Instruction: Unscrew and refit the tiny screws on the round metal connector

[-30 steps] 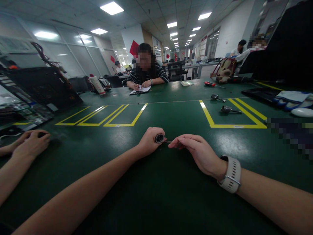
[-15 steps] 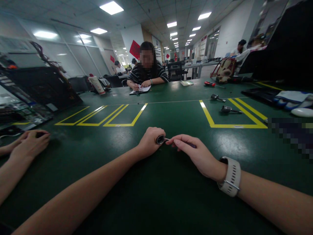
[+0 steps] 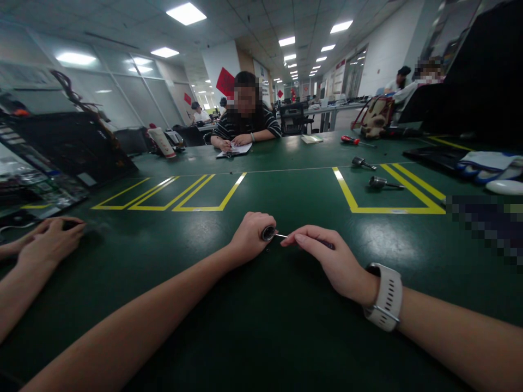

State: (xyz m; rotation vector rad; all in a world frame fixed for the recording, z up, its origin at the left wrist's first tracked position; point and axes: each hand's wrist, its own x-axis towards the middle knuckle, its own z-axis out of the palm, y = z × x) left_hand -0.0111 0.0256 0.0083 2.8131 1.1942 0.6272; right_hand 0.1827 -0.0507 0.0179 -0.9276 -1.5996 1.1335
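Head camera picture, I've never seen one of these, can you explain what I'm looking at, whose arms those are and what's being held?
The picture comes from a camera worn on a person's head, looking forward and down, so the two bare arms reaching in from the bottom are the wearer's own. No machine is involved.

The left hand is closed around a small round metal part. The right hand, with a white watch on its wrist, pinches a thin tool whose tip meets that part.

Both rest on a green table marked with yellow tape lines. Farther off lie two small metal tools and a red-handled screwdriver.

The hands at the far left belong to someone else. Another person sits across the table over some papers.
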